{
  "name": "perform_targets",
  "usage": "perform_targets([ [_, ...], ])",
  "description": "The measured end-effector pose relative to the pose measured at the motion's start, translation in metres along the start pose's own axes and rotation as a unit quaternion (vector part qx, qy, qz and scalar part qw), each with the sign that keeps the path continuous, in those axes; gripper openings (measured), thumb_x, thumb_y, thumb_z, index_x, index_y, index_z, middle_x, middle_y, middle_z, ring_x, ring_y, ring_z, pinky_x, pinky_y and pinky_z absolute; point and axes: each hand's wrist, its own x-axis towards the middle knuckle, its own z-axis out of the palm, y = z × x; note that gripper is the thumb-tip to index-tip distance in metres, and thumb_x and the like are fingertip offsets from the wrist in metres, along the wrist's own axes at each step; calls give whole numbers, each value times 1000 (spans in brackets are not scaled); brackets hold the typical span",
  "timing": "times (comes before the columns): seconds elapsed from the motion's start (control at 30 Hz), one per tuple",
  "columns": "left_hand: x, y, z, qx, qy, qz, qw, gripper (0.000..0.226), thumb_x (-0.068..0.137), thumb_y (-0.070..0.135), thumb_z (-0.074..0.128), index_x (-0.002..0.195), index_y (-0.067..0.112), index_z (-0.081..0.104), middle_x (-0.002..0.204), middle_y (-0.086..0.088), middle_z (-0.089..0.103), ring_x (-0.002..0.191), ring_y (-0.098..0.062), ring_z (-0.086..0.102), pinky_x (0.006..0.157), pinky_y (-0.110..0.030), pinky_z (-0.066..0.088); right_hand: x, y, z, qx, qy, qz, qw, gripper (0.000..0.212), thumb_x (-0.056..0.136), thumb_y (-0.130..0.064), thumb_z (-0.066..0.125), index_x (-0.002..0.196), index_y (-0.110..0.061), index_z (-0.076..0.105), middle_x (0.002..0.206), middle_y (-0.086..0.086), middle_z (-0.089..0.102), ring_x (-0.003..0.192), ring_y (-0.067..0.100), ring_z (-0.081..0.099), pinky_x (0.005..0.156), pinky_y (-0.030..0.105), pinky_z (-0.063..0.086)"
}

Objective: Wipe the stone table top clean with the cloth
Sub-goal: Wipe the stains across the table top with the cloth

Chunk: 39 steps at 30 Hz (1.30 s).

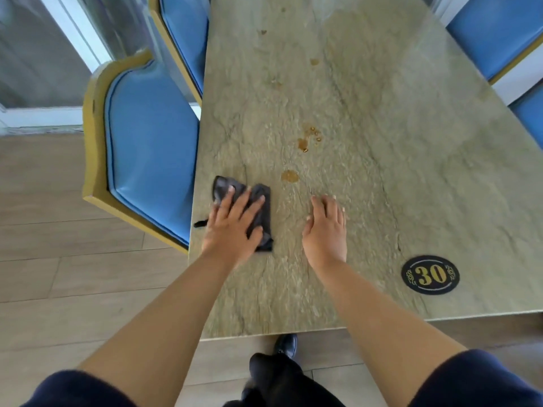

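Observation:
A beige stone table top point(382, 160) stretches away from me. Brown spill spots point(308, 139) and a round brown stain point(289, 176) mark its middle, with smaller spots farther off. A dark grey cloth point(261, 198) lies flat near the table's left edge. My left hand point(232, 227) presses on the cloth with fingers spread. My right hand point(324, 230) rests flat on the bare stone to the right of the cloth, holding nothing, just below the round stain.
A black oval plaque with a gold "30" point(430, 274) sits near the front right corner. Blue padded chairs with yellow frames point(147, 142) stand along the left side, and more blue chairs point(496, 33) at the right. My dark shoe point(286, 345) shows under the front edge.

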Motion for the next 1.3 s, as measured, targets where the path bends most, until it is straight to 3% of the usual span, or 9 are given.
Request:
perform_targets([
  [0.13,-29,14,6,27,-31,248,968,58,97,51,24,151,45,6,161,17,-10,146,-14,-24,119,-42,-11,0,0,-3,29,-5,7,1000,53,97,-6,38,148,-14,29,156,9,21,146,25,10,121,40,6],
  [0.23,-15,-5,-1,16,-67,342,937,55,99,48,32,151,45,13,161,18,-3,147,-11,-18,119,-38,-11,1,-1,-3,26,-2,10,1000,58,94,-1,38,149,-15,26,157,8,18,147,23,6,121,36,0],
  [0.57,70,6,-9,10,-36,199,979,68,84,59,9,150,45,3,162,14,-5,148,-16,-16,121,-42,-2,-2,-4,-7,63,13,18,998,58,91,7,37,146,-11,35,154,7,26,147,21,9,119,29,-1],
  [0.77,20,-1,-2,-14,-63,402,913,61,91,51,31,150,44,18,161,19,1,147,-10,-16,119,-36,-9,-7,-5,-7,151,19,102,983,53,93,5,35,142,-15,44,154,-2,30,145,14,17,113,15,4],
  [0.87,26,-10,-14,-92,-108,447,883,52,96,46,42,146,44,30,159,23,7,148,-4,-8,119,-30,-3,-16,-25,-6,215,102,196,951,50,91,8,35,131,-13,56,148,0,41,143,14,25,112,15,11],
  [0.93,43,-21,-28,-156,-84,439,881,45,97,43,45,142,37,40,159,17,17,146,-6,13,118,-31,15,-23,-49,-4,215,146,256,931,47,90,5,37,128,-14,58,145,4,43,143,21,25,119,32,13],
  [1.0,66,-37,-35,-133,-5,381,915,44,98,44,39,140,32,39,158,8,21,143,-14,23,114,-37,25,-34,-80,6,107,153,278,942,40,92,-10,44,129,-19,56,141,7,43,140,29,25,119,51,4],
  [1.17,119,-44,-37,-9,-101,193,976,59,99,54,13,153,35,-4,160,12,-20,147,-18,-20,118,-50,-9,-51,-128,46,-70,50,198,976,63,87,-66,33,144,-40,33,159,14,16,147,37,-4,110,68,-7],
  [1.3,126,-32,-29,56,-125,153,979,62,93,62,-1,140,38,-33,148,13,-44,140,-21,-36,115,-55,-16,-38,-102,44,-84,52,243,965,66,92,-64,27,151,-37,12,162,5,1,146,31,-17,114,61,-8],
])
